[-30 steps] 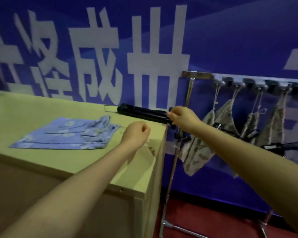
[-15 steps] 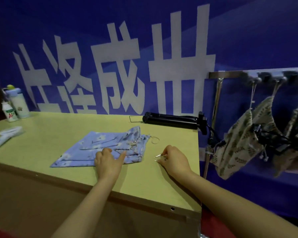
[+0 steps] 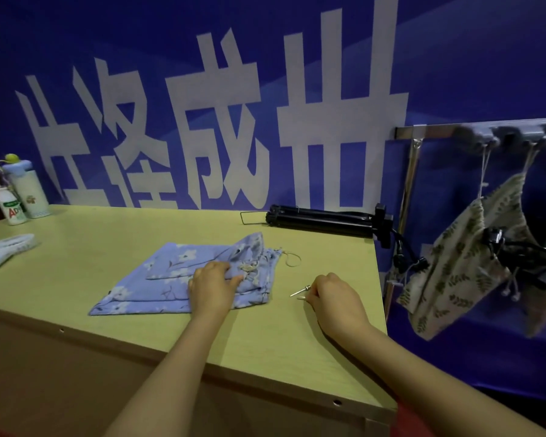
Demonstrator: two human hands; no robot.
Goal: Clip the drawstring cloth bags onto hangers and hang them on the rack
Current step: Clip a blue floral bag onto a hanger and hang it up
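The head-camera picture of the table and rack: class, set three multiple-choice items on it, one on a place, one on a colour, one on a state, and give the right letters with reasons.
1. Where does the black folded tripod lie?
A. At the table's back edge, near the rack
B. On the floor
C. On top of the blue bags

2. What colour are the cloth bags lying on the table?
A. Red
B. Light blue with white flowers
C. Plain black

3. What is the left hand doing?
A. Lifted high above the table
B. Gripping a bottle
C. Resting on the blue bags

Answers:
1 A, it lies along the far edge beside the rack.
2 B, the flowered blue fabric is plain to see.
3 C, its fingers lie on the fabric, while the right hand pinches a small metal piece.
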